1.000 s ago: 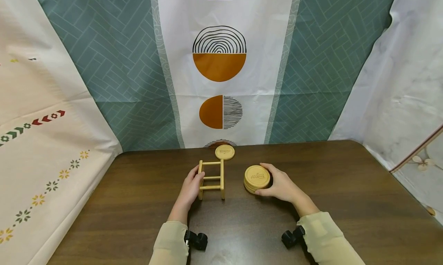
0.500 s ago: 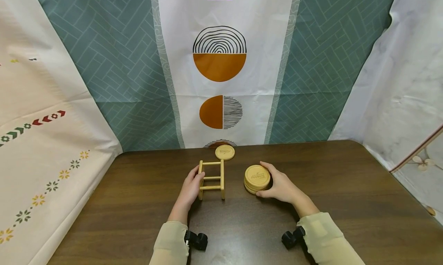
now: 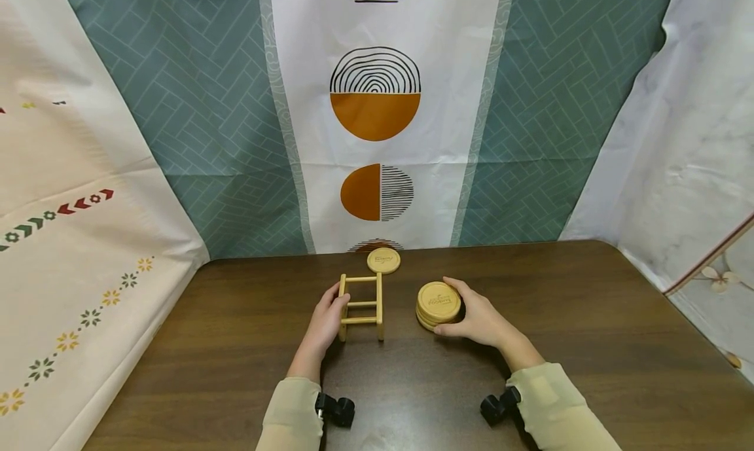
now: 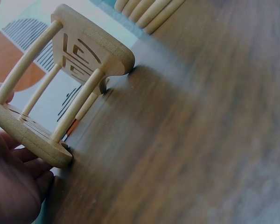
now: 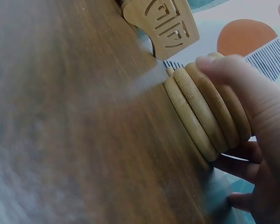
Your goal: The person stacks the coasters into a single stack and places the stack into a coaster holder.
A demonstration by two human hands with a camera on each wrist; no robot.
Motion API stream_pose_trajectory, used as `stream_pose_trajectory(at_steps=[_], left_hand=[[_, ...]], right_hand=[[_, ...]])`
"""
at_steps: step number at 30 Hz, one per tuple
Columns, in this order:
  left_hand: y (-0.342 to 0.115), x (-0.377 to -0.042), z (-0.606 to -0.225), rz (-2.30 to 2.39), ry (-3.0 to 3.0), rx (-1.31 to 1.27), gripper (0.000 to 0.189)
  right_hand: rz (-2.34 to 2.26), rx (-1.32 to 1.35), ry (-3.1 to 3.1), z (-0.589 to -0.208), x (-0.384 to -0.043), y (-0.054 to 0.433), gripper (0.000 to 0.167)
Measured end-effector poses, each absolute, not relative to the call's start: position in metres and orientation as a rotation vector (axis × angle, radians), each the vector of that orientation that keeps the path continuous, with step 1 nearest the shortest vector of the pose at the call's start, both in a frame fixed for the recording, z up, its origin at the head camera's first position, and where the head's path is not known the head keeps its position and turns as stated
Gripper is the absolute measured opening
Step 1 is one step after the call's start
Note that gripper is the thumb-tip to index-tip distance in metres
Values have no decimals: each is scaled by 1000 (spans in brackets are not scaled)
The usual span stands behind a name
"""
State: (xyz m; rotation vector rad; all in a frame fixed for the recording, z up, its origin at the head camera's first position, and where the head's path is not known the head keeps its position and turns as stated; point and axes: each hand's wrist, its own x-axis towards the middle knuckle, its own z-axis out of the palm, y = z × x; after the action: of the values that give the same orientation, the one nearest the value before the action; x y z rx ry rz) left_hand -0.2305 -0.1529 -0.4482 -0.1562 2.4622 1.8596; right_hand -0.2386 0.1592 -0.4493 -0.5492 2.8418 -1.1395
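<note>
My left hand (image 3: pixel 324 321) grips the left side panel of a small wooden coaster rack (image 3: pixel 379 307) standing on the table. Carved slots show in the rack's far panel (image 4: pixel 84 51) in the left wrist view. To the right, my right hand (image 3: pixel 480 317) holds a stack of round wooden coasters (image 3: pixel 438 302) around its right side. The right wrist view shows the thumb (image 5: pixel 224 67) against the stack's edge, with the fingers partly hidden behind it. The stack rests on the table, apart from the rack. Behind the rack, one more coaster (image 3: pixel 383 260) lies flat.
The brown wooden table (image 3: pixel 206 359) ends at a patterned cloth backdrop (image 3: pixel 377 196) just behind the lone coaster. A pale embroidered cloth (image 3: pixel 106 333) hangs along the left side. Black wrist cameras (image 3: pixel 336 410) sit on both cuffs.
</note>
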Motion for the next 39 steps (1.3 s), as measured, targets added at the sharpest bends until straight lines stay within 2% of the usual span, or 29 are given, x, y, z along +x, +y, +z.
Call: stream_pose_trajectory(at_steps=[11, 21, 39], left_hand=[[-155, -230, -448, 1885, 2450, -160, 55], [-154, -231, -449, 1924, 2441, -138, 55], [-158, -233, -447, 1940, 2461, -173, 56]], right_hand=[[-1123, -551, 2884, -444, -240, 155, 97], [-1094, -656, 2904, -429, -250, 149, 90], [-941, -681, 2906, -411, -263, 130, 90]])
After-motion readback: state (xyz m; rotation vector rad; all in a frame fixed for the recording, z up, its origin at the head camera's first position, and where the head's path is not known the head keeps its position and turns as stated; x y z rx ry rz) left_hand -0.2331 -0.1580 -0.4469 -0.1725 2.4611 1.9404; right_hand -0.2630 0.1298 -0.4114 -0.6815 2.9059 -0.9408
